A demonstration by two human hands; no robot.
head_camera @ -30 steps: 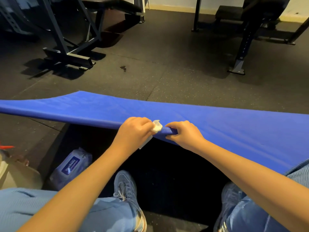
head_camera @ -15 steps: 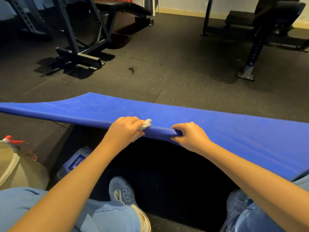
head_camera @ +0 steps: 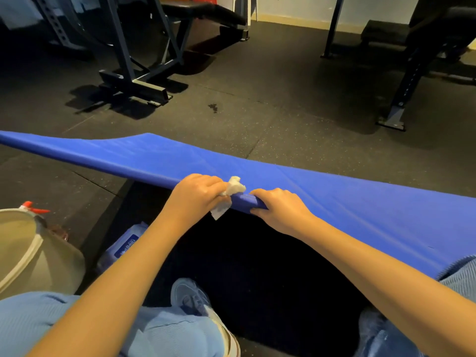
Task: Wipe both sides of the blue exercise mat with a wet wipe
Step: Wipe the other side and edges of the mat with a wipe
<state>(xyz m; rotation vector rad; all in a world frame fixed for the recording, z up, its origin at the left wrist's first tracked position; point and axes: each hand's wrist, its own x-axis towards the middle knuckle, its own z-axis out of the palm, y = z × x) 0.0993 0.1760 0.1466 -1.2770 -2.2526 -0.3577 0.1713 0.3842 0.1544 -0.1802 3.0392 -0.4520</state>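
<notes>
Head view: a blue foam exercise mat [head_camera: 360,212] runs across the frame from far left to near right, its near edge held up off the dark speckled rubber floor [head_camera: 270,112], with deep shadow beneath it. The left hand [head_camera: 198,197] sits at that near edge with its fingers curled and pressed together, gripping a crumpled white wet wipe [head_camera: 234,188] against the mat. The wipe bunches out just right of these fingers, and one corner hangs below them. The right hand [head_camera: 280,210] grips the same edge just to the right of the wipe, fingers curled over the top face and thumb tucked under the rim. The two hands are near each other but apart, with only the wipe and a short stretch of mat edge between their fingertips. Below and left of the left-hand fingers, a soft pack of wipes with a blue label [head_camera: 123,247] lies on the floor, partly hidden by the forearm. Further left stands a beige container [head_camera: 25,256], with a red-tipped spray nozzle [head_camera: 32,206] showing at its far side. Well beyond the fingers stands a dark metal bench frame [head_camera: 134,81], and a small dark stain [head_camera: 213,107] marks the floor.
</notes>
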